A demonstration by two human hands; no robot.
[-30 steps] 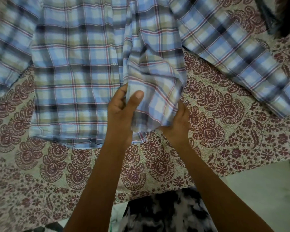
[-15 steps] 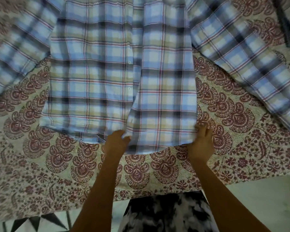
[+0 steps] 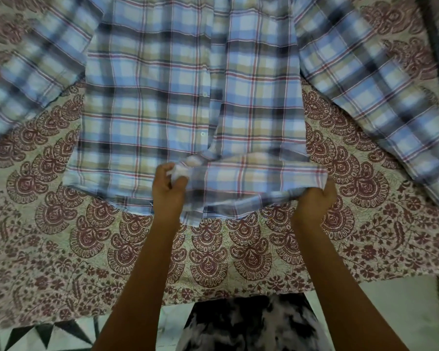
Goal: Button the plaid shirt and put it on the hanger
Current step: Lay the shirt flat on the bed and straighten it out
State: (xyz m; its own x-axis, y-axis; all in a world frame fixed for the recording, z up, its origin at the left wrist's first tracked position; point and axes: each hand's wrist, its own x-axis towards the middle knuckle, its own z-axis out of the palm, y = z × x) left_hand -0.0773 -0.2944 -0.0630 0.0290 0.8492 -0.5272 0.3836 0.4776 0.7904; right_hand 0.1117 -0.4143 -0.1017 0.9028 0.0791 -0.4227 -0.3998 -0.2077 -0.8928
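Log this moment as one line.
left hand: pinches front-panel hem | right hand: grips hem corner | plaid shirt: spread on patterned sheet, lower front open

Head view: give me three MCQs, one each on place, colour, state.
1. Where does the right hand grip the shirt?
A. collar
B. hem, right corner
C. sleeve cuff

2. Motif colour on the sheet?
A. maroon
B. orange
C. navy

3. Left hand is:
A. flat on the sheet
B. pinching the hem by the placket
C. hanging idle

Key:
1 B, its fingers curl on the hem's right end.
2 A, maroon paisleys cover it.
3 B, fabric bunches between thumb and fingers.
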